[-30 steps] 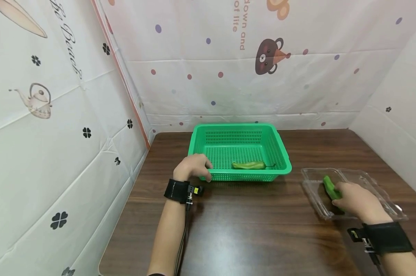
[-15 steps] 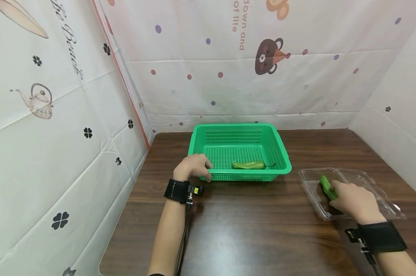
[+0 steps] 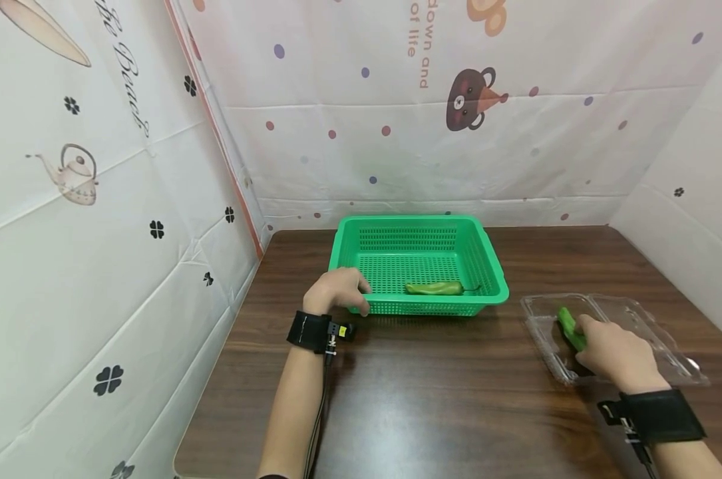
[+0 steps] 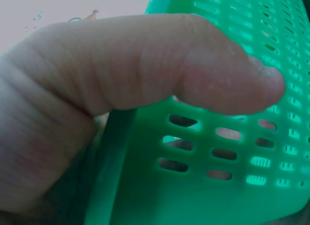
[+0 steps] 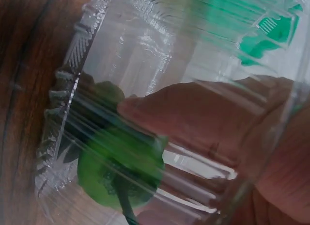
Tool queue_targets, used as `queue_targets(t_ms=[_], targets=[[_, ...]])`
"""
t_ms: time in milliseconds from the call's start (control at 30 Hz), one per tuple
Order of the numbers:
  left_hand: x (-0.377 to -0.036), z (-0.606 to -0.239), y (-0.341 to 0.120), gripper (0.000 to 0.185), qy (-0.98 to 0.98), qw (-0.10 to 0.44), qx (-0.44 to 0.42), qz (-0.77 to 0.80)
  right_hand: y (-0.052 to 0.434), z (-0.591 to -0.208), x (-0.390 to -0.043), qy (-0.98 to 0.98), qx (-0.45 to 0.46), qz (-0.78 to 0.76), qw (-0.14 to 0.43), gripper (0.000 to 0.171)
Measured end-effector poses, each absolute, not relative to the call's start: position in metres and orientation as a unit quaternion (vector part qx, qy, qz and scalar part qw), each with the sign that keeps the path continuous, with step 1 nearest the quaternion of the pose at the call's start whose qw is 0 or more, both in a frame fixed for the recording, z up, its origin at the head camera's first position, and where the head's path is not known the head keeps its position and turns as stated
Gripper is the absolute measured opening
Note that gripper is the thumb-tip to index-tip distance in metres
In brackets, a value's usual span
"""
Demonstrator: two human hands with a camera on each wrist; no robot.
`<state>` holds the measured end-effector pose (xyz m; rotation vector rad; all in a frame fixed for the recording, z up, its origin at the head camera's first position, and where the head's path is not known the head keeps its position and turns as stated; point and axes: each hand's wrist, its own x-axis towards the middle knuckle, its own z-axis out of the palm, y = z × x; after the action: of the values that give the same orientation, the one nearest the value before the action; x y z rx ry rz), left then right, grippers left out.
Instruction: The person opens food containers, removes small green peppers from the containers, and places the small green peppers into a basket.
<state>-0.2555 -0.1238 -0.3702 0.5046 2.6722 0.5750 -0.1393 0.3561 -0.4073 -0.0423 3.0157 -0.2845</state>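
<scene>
A green plastic basket (image 3: pixel 489 259) stands at the back of the wooden table. My left hand (image 3: pixel 339 290) grips its front left corner, with one finger (image 4: pixel 145 62) lying across the slotted wall in the left wrist view. Inside the basket, along the front wall, lies a long green pepper (image 3: pixel 435 288). On the right is an opened clear plastic clamshell box (image 3: pixel 541 342). My right hand (image 3: pixel 618 352) reaches into it and pinches another green pepper (image 3: pixel 569 324). The right wrist view shows this pepper's stem end (image 5: pixel 121 171) through the clear plastic.
The clamshell's clear lid (image 3: pixel 642 319) is folded out to the right. Patterned white sheeting (image 3: pixel 361 153) hangs behind the table, and more sheeting (image 3: pixel 127 286) runs up its left side. Bare wood table (image 3: pixel 444 392) shows in front of the basket.
My right hand and the clamshell box have shifted slightly left, with the pepper still between the fingers. My left hand keeps its place at the basket corner.
</scene>
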Motion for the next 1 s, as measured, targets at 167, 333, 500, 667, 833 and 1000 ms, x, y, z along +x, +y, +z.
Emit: queue_targets(t_ms=[167,333,500,667,833,1000], targets=[[-0.2559,-0.37,-0.1235,0.047,0.946,0.18,0.179,0.203,0.3557,-0.4085,-0.1381,0.994,-0.022,-0.096,0.044,0.04],[-0.2554,-0.37,-0.124,0.047,0.946,0.183,0.177,0.203,0.3558,-0.4082,-0.1387,0.994,-0.021,-0.101,0.043,0.039],[-0.2559,-0.3699,-0.1233,0.046,0.945,0.184,0.177,0.205,0.3575,-0.4091,-0.1398,0.994,-0.017,-0.102,0.047,0.041],[-0.2561,-0.3709,-0.1227,0.046,0.946,0.181,0.178,0.2,0.3573,-0.4084,-0.139,0.993,-0.016,-0.103,0.047,0.04],[-0.2566,-0.3725,-0.1229,0.046,0.947,0.177,0.181,0.197,0.3559,-0.4067,-0.1385,0.993,-0.014,-0.105,0.046,0.038],[-0.2566,-0.3727,-0.1238,0.046,0.947,0.179,0.18,0.196,0.3544,-0.4056,-0.1391,0.993,-0.011,-0.104,0.048,0.04]])
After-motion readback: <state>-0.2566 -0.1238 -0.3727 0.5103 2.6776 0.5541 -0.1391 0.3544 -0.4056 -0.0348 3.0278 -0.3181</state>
